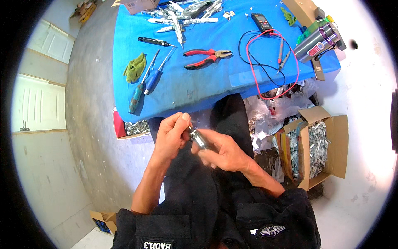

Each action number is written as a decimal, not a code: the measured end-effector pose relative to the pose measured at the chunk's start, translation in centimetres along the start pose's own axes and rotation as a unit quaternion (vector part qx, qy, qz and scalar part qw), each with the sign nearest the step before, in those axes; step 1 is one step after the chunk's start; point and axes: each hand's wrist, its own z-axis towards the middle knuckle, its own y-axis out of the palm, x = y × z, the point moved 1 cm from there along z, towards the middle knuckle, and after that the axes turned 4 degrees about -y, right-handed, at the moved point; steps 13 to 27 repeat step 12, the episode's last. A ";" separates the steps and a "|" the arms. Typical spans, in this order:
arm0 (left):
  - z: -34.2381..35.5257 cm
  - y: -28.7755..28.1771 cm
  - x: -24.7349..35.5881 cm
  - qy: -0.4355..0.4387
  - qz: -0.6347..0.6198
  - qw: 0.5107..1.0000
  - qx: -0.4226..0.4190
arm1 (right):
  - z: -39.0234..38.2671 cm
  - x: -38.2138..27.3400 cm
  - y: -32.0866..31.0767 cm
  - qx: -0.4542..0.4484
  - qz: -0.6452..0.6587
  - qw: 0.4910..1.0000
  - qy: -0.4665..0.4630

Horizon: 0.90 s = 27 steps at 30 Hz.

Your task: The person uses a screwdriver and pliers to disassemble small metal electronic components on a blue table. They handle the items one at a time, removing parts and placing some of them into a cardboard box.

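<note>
My right hand [224,150] grips a small dark, shiny cylinder [197,138] with a pale patch on its side. It sits above my lap, just off the table's front edge. My left hand [172,133] is closed in a pinch at the cylinder's upper end, thumb on top. What lies between its thumb and finger is too small to make out. Nearest on the blue-covered table [174,89] are red-handled pliers [208,58], a screwdriver with a teal handle [136,98], one with a blue handle [153,81], and a black pen-like tool [155,42].
A green cloth [134,68] lies at the table's left. At the right are a meter [261,23] with looped red and black leads and a steel flask [317,42]. Silvery strips [178,25] pile up at the back. An open carton [338,145] of scraps stands low right.
</note>
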 end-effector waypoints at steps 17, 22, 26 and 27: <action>-0.1 -1.4 -2.5 -0.024 -0.112 0.992 -0.052 | 0.2 1.3 0.6 0.017 -0.040 0.999 -0.005; -0.1 -1.4 -2.5 -0.024 -0.112 0.992 -0.052 | 0.2 1.3 0.6 0.017 -0.040 0.999 -0.005; -0.1 -1.4 -2.5 -0.024 -0.112 0.992 -0.052 | 0.2 1.3 0.6 0.017 -0.040 0.999 -0.005; -0.1 -1.4 -2.5 -0.024 -0.112 0.992 -0.052 | 0.2 1.3 0.6 0.017 -0.040 0.999 -0.005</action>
